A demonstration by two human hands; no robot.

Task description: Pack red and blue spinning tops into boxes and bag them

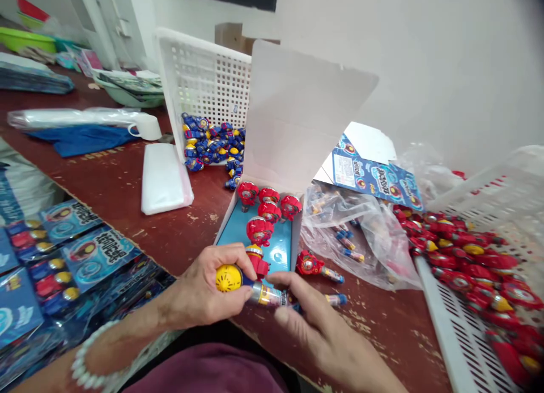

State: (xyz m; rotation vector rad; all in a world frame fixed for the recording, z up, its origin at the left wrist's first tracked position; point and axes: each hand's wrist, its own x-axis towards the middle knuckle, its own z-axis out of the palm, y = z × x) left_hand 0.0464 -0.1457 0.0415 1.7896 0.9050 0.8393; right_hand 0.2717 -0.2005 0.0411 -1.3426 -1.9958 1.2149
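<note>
My left hand point(219, 285) is closed around a blue toy with a round yellow top point(228, 278). A clear tube with a printed label point(270, 295) sticks out of the toy to the right. The thumb and forefinger of my right hand point(312, 325) lie either side of the tube's far end, which they partly hide. Just beyond my hands stands an open carton with a light-blue inside point(278, 250). Several red toys point(260, 230) stand in it. A red toy with a tube point(309, 263) lies right of the carton, and another tube point(335, 299) shows beyond my right hand.
A white basket point(204, 70) of blue toys point(212, 144) stands behind left. On the right, another white basket point(446, 308) holds red toys point(476, 257). A plastic bag with tubes point(374, 246) lies beside the carton. Packed blue boxes point(96, 251) sit below the table edge, left.
</note>
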